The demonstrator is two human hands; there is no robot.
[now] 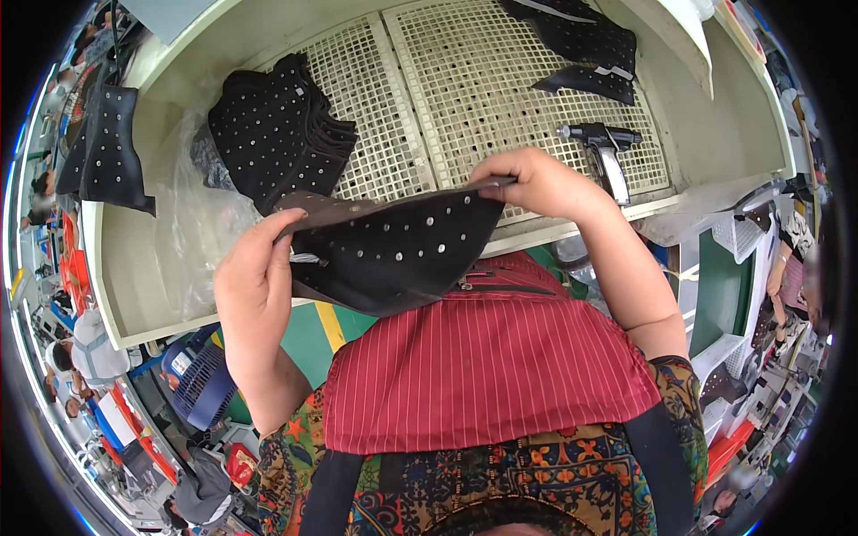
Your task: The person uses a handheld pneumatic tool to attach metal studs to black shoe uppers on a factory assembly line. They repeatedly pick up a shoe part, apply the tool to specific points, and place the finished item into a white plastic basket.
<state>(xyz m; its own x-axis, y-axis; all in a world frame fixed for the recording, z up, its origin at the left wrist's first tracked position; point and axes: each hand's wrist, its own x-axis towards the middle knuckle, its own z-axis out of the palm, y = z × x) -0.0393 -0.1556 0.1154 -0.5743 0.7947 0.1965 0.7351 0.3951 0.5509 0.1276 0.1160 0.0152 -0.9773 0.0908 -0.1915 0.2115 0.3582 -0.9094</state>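
A black studded fabric piece (393,246) with small silver rivets is stretched between both hands above a red striped apron (483,357). My left hand (250,286) grips its left end. My right hand (536,183) pinches its upper right corner. A stack of similar black studded pieces (277,129) lies on the cream workbench (134,268) behind the left hand.
A white perforated grid (465,80) covers the bench top. More black pieces (585,49) lie at the far right, with a grey pistol-shaped tool (603,147) near them. Clear plastic wrap (192,223) sits at the left. A blue fan (201,380) stands below the bench.
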